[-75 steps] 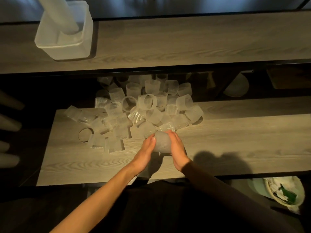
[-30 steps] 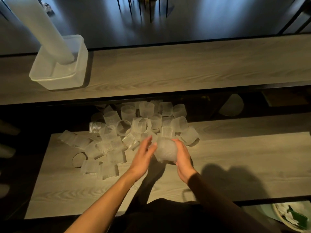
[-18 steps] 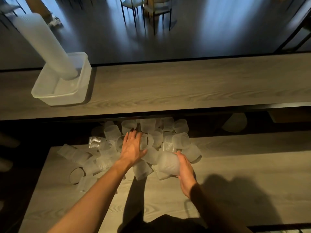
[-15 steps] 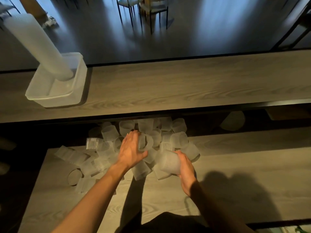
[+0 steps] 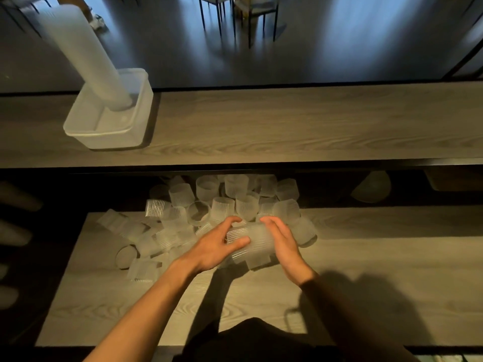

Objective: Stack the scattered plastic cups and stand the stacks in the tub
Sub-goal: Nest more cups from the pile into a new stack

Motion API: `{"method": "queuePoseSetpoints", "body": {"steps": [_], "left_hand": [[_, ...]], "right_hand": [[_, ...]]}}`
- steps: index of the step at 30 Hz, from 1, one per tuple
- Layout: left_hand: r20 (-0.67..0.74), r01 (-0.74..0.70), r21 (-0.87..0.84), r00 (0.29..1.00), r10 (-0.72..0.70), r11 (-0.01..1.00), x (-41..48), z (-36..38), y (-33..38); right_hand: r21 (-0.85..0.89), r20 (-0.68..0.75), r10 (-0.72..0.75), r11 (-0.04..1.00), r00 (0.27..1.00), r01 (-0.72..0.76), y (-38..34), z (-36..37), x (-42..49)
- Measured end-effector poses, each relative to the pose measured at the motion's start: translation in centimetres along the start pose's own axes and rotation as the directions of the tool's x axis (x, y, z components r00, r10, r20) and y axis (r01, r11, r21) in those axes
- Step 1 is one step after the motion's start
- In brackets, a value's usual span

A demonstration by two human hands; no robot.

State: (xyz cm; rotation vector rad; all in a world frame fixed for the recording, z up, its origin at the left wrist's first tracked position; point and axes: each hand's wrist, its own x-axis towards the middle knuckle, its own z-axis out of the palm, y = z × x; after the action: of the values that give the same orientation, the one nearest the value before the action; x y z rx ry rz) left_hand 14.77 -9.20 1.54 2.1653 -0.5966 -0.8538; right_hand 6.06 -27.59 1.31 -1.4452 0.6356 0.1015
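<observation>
Frosted ribbed cups [image 5: 249, 240], seemingly nested together, are gripped sideways at either end by the left hand [image 5: 217, 248] and right hand [image 5: 285, 244] above the pile [image 5: 209, 205], far from the tub [image 5: 104, 138], and could be jammed or dropped if pushed together crooked.

dim, hard shadows, warped edges

upper wooden shelf [image 5: 287, 126] | lower wooden table [image 5: 379, 270] | chairs [image 5: 235, 11] beyond, on dark floor [image 5: 339, 48] | pale domed object [image 5: 371, 186] under shelf, right
</observation>
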Motion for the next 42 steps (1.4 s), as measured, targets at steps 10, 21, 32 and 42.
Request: {"method": "queuePoseSetpoints", "body": {"steps": [10,21,32,42], "left_hand": [[-0.133,0.000,-0.398,0.989,-0.058,0.917,-1.0,4.8,0.7],[-0.312,0.052,0.565,0.937,0.155,0.823,3.1,2.2,-2.5],[0.018,-0.086,0.875,0.989,0.146,0.477,6.7,2.5,-3.8],[0.034,-0.187,0.789,0.964,0.262,0.585,4.6,1.5,-4.5]], "right_hand": [[0.062,-0.020,0.094,0.994,0.995,-0.093,3.0,1.8,-1.7],[0.422,-0.173,0.298,0.883,0.939,-0.203,4.7,-0.8,0.0],[0.445,-0.150,0.373,0.853,0.916,-0.274,5.3,-1.2,0.8],[0.431,-0.124,0.348,0.862,0.929,-0.265,5.8,-1.1,1.3]]}}
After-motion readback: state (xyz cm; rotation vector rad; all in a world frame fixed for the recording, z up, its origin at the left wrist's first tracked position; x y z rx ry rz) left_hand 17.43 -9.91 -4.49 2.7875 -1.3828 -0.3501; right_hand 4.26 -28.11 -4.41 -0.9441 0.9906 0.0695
